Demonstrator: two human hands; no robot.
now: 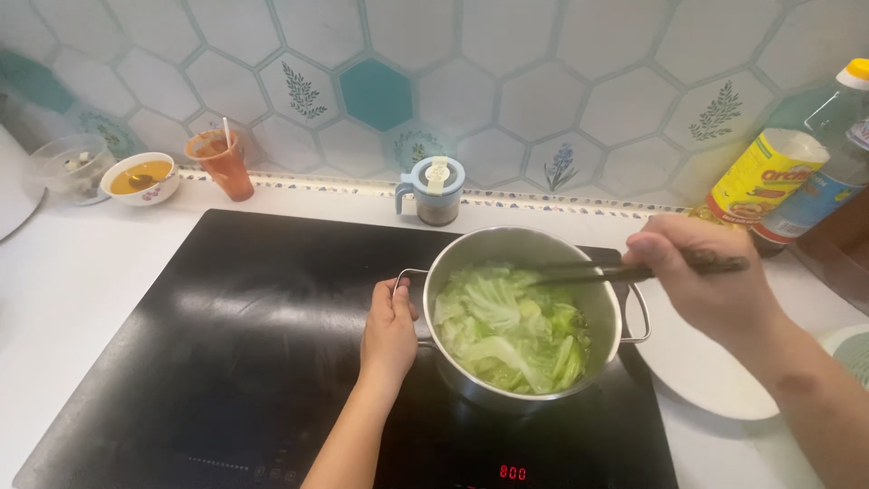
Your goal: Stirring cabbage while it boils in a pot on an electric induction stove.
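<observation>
A steel pot [471,258] full of pale green cabbage [509,324] stands on the black induction hob [253,344]. My left hand [389,330] grips the pot's left wire handle. My right hand [706,276] holds dark chopsticks [588,270] whose tips reach over the pot's right rim into the cabbage.
Against the tiled wall stand an orange cup [222,163], a small bowl of yellow sauce [138,177], a clear bowl [68,163] and a lidded blue-grey jar [434,190]. Oil bottles [769,177] are at the right. A white plate [697,362] lies right of the pot.
</observation>
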